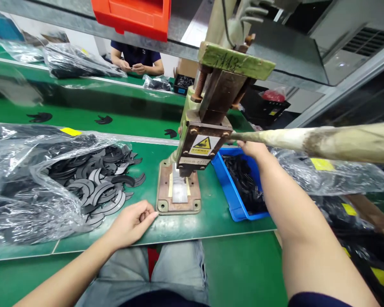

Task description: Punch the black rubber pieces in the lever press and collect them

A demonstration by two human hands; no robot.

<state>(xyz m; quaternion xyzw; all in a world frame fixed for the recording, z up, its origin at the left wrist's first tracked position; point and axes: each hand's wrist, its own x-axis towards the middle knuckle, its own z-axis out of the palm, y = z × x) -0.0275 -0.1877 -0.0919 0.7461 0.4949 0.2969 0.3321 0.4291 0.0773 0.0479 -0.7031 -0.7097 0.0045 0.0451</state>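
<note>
A hand press (205, 140) with a yellow warning sticker stands on the green bench, and its metal base plate (178, 187) lies under the ram. My left hand (132, 221) rests on the bench just left of the base, fingers curled loosely, nothing visible in them. My right hand (252, 149) reaches past the blue bin (232, 192) toward the press head, under the long pale lever (323, 140); its fingers are hidden behind the press. A pile of black curved flat parts (99, 183) spills from a clear plastic bag (22, 183) on the left.
The blue bin holds several black parts. More bagged parts (333, 177) lie at the right. A green conveyor (83, 115) behind carries single black parts. Another person (136, 59) works across it. An orange bin (134, 15) hangs overhead.
</note>
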